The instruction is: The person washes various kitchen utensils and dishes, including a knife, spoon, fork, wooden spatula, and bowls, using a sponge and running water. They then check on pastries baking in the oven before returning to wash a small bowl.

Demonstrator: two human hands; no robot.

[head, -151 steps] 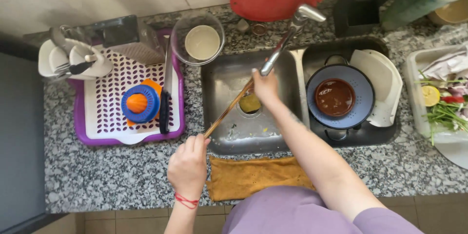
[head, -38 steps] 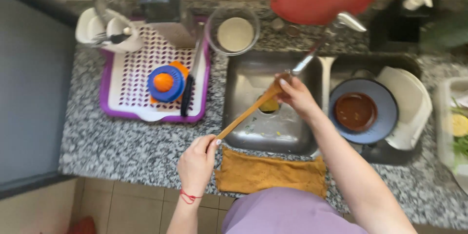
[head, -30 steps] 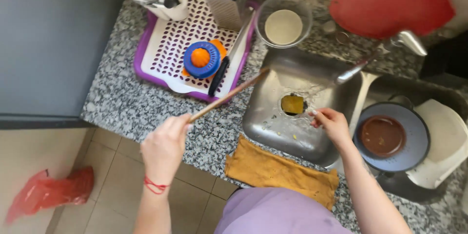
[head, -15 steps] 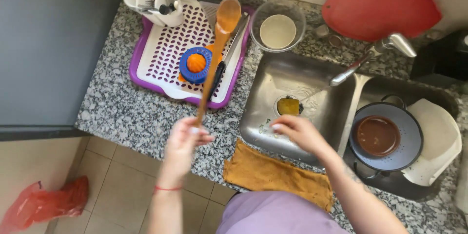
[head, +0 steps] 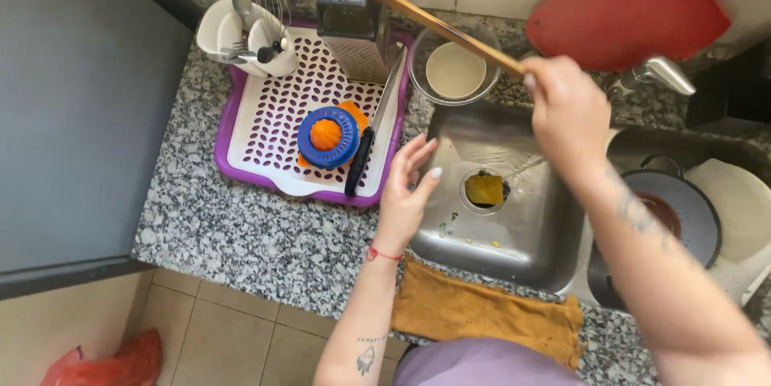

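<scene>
— Hands: what does each one hold?
— Right hand (head: 566,113) is closed around a wooden spoon (head: 418,12), raised above the sink (head: 514,241), its bowl over the grater (head: 355,36). Left hand (head: 405,193) is open and empty, fingers spread at the sink's left rim.
— What's nearby?
— A purple drying rack (head: 301,125) with a knife (head: 373,133) on the worktop (head: 265,241), just left.

Wooden spoon (head: 418,12) now in right hand (head: 566,113).
</scene>
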